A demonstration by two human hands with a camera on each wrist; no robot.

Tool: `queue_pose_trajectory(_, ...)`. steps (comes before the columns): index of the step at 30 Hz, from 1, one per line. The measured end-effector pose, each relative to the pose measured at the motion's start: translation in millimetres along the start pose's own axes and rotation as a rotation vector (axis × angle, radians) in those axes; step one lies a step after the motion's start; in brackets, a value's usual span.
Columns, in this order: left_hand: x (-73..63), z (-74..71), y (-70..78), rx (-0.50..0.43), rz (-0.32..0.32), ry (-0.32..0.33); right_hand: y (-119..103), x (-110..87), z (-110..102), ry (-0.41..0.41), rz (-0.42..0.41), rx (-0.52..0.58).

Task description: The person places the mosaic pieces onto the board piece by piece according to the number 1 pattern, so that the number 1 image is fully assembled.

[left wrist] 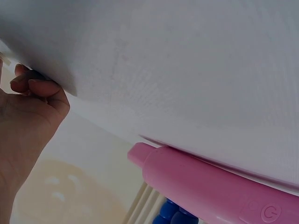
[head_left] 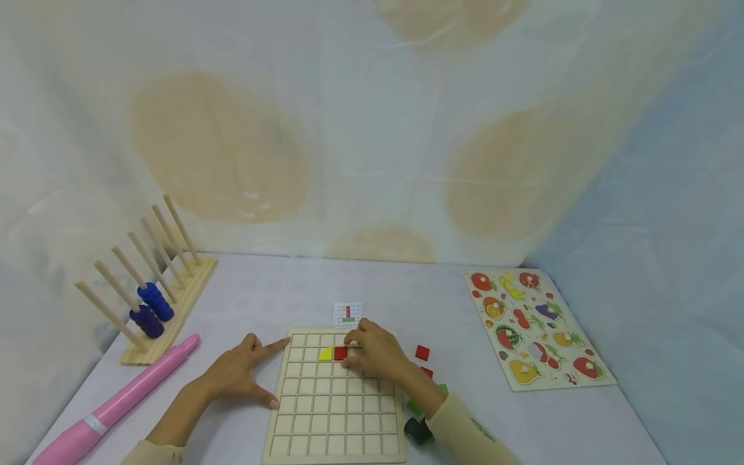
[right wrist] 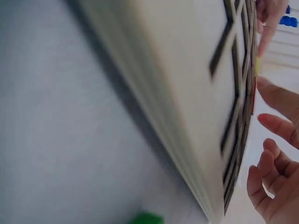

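Observation:
A wooden grid board (head_left: 320, 445) lies on the table, with a yellow tile (head_left: 325, 354) and a red square tile (head_left: 340, 353) side by side in its second row. My right hand (head_left: 374, 352) is over the board's upper right part, thumb and index fingertips apart, right at the red tile's edge. In the right wrist view the other fingers (right wrist: 266, 163) are bent. My left hand (head_left: 235, 371) lies at the board's left side, thumb and index finger spread wide, their tips at its edge. A small gridded card (head_left: 347, 314) with a coloured pattern lies behind the board.
Loose red tiles (head_left: 422, 352), green pieces (head_left: 415, 407) and dark pieces (head_left: 417, 431) lie right of the board. A fruit puzzle board (head_left: 540, 329) is at the far right. Leftward stand a peg rack (head_left: 188, 303) with blue beads and a long pink tube-shaped object (head_left: 128, 394).

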State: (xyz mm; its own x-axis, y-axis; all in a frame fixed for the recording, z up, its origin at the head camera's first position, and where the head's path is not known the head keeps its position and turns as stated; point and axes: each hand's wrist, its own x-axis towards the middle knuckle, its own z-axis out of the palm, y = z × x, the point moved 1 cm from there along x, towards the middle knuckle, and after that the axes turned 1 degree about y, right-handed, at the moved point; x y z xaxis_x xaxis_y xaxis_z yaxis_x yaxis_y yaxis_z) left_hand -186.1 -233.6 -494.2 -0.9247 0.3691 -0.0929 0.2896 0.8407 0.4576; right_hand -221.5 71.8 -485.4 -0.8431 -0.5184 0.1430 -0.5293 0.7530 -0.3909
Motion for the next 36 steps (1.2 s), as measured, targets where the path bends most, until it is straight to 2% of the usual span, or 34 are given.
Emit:
queue_pose_trajectory(3,-0.5,-0.7,0.9,-0.006,-0.003,-0.002,2.7,-7.7,-7.6,-0.030,0.032,0.088)
queue_pose_trajectory(7,0.0,-1.0,-0.2,-0.001,-0.003,-0.005,14.3,-21.2,-20.3,-0.055,0.079,0.260)
queue_pose_trajectory(12,0.9,-0.1,-2.1,0.010,-0.009,-0.009,39.3,-39.3,-32.7,-0.016,0.113,0.388)
queue_pose_trajectory(15,0.6,0.3,-1.9,0.003,-0.011,-0.010,57.1,-49.7,-36.2,0.023,0.112,0.394)
queue_pose_trajectory(21,0.5,2.9,-2.5,0.003,-0.015,-0.010,83.3,-67.5,-40.7,0.059,0.191,0.427)
queue_pose_trajectory(28,1.3,4.5,-4.5,0.011,-0.020,-0.004,94.7,-80.6,-47.7,0.094,0.265,0.438)
queue_pose_trajectory(36,2.0,5.7,-5.8,0.010,-0.016,-0.007,104.0,-89.3,-48.6,0.100,0.331,0.420)
